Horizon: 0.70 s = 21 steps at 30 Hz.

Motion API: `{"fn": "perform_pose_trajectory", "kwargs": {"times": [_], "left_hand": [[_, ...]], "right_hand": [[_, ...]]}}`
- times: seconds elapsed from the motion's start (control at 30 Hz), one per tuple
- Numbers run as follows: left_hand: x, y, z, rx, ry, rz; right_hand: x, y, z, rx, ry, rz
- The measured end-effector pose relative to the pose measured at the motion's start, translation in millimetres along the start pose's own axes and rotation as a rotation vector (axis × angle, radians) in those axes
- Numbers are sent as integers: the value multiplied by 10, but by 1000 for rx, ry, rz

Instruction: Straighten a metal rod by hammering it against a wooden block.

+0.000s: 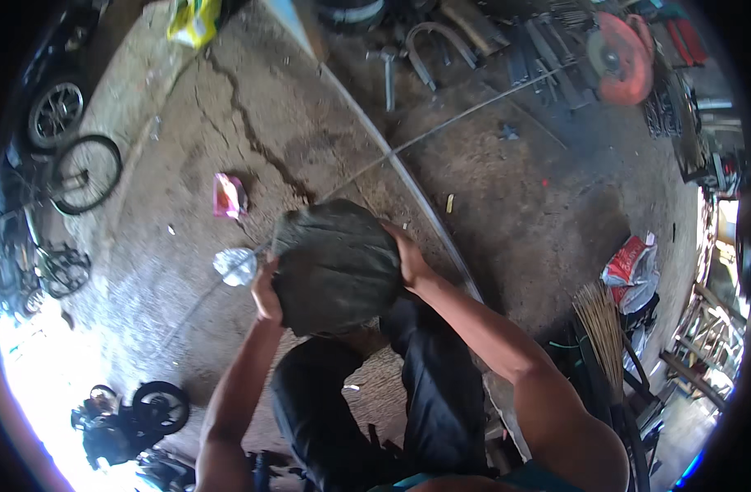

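Between my two hands is a dark grey-green rounded block [336, 266] with creases across its top; I cannot make out what it is made of. My left hand [266, 292] is pressed against its left side. On the opposite side, my right hand [407, 256] grips the upper right edge, its fingers partly hidden behind the block. The block is above my knees, in front of my dark trousers [437, 353]. Crumpled clear plastic [234, 266] lies on the floor close to my left hand.
A metal strip [425, 201] crosses the cracked concrete floor. Ahead lie a hammer [388, 78], a U-shaped metal piece [433, 49] and a red-guarded cutting machine [621, 61]. A pink packet [228, 195] is at left, a stick broom [598, 328] at right. Motorbikes [138, 418] stand at left.
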<state>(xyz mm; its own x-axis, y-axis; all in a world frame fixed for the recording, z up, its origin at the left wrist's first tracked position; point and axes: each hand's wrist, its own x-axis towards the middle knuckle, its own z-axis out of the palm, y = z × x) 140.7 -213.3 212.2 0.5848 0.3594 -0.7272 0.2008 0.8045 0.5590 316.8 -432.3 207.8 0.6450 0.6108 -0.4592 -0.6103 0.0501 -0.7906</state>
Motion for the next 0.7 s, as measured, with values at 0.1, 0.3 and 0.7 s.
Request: {"fn": "perform_pose_trajectory", "kwargs": {"times": [0.1,0.3,0.7], "left_hand": [[-533,611,1010,34,-24,89],[-1472,1791,3407,8,-342,-92],[-790,3277,7457,386,-627,363]], "right_hand": [[-551,-1344,65,290,164,118],[-1202,-3727,5,297,334,-27],[-431,-7157,-1038,585,521,-161]]}}
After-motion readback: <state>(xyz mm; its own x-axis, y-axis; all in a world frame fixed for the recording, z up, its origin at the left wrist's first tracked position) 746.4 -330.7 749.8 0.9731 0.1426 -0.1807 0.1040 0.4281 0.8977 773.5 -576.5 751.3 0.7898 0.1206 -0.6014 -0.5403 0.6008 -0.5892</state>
